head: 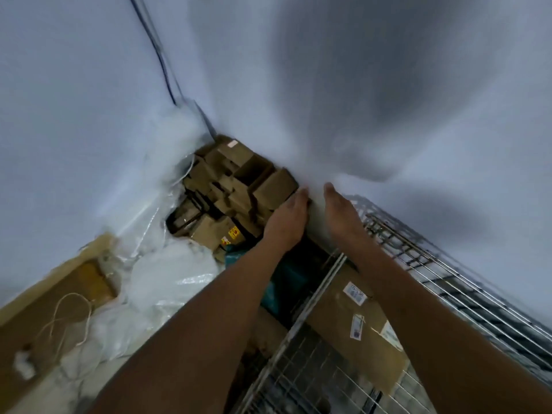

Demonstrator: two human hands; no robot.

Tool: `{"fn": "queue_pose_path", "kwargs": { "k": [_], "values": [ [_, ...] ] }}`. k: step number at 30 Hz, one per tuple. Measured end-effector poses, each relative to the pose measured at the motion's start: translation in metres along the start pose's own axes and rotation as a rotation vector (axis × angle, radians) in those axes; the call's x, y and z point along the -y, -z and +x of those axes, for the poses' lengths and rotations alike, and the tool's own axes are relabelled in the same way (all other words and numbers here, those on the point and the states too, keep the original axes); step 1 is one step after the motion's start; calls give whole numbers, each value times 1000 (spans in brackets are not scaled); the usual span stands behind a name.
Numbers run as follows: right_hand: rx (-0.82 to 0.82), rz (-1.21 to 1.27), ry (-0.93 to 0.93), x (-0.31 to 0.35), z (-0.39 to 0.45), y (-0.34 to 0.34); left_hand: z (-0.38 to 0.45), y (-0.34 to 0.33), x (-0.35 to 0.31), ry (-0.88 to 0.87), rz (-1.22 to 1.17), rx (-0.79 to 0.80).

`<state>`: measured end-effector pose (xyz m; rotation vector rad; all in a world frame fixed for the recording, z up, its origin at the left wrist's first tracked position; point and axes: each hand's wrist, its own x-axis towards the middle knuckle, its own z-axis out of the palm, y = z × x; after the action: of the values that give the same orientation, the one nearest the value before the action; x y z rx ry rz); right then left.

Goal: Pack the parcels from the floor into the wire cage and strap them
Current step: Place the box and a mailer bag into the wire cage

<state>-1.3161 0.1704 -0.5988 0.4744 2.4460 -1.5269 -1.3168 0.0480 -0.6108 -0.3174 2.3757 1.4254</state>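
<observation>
With our left hand (286, 218) and right hand (340, 210) apart, flat on a white sack (388, 100) filling the frame's upper half, we risk it sliding off the wire cage (448, 279).

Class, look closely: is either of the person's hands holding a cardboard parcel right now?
No. The left hand and right hand both press flat on a large white bag, with no parcel grasped.
</observation>
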Motion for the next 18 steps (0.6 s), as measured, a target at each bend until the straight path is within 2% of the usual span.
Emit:
{"fn": "queue_pose_path", "kwargs": {
  "k": [4, 8, 11, 14, 18],
  "values": [
    [142, -20, -31, -12, 22, -85, 14, 54, 92, 223, -184, -121],
    [251, -44, -253, -62, 55, -162, 29, 71, 195, 386, -330, -135],
    [316, -78, -479, -111, 74, -209, 43, 64, 270, 511, -455, -57],
    [323, -136, -632, -166, 87, -243, 64, 45, 327, 569, -606, -30],
    [268, -115, -707, -225, 98, -273, 93, 19, 374, 633, -602, -48]
  ]
}}
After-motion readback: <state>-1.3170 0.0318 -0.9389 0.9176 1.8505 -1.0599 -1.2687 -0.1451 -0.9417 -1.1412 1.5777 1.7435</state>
